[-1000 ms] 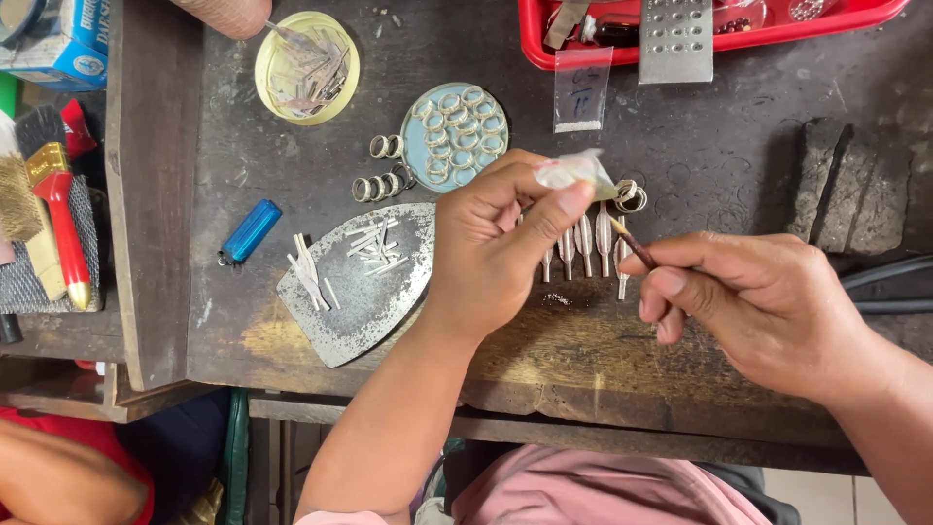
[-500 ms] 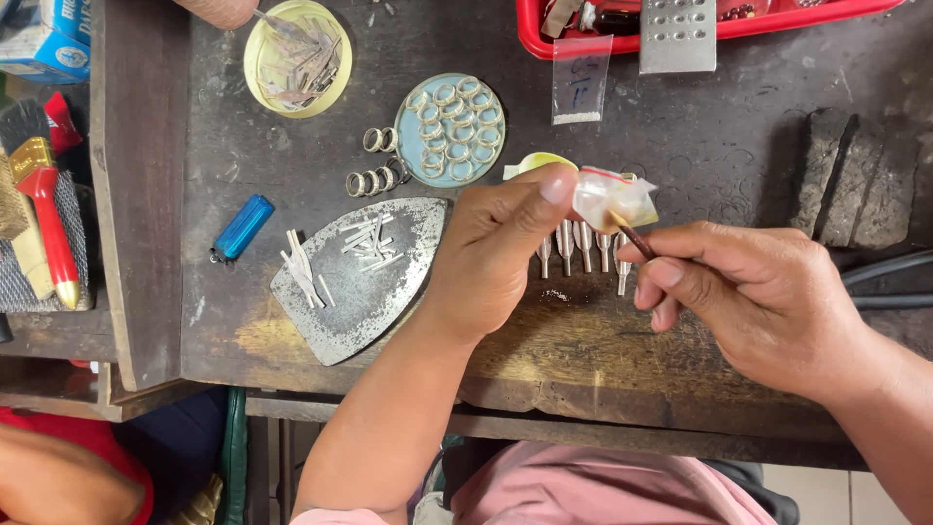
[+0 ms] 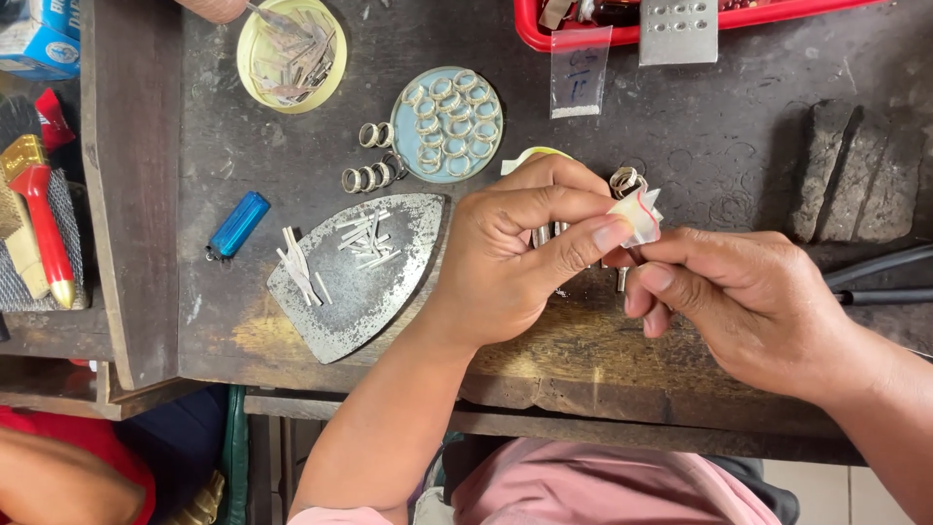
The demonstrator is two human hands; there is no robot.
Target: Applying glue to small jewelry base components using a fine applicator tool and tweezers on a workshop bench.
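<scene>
A small clear plastic bag [image 3: 634, 216], light, limp and probably slippery, is being pinched at its edge above the tabletop [image 3: 739, 136] by the left hand [image 3: 520, 253]; the right hand [image 3: 748, 301] is closed beside it.

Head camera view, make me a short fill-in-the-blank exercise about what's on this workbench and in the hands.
1. The left hand pinches a small clear ____ with a red strip between thumb and forefinger.
2. The round blue dish holds many metal ____.
3. The lighter lying left of the iron-shaped metal plate is ____ in colour.
4. The right hand meets the left hand over the dark wooden ____.

Missing words: bag; rings; blue; workbench
</scene>
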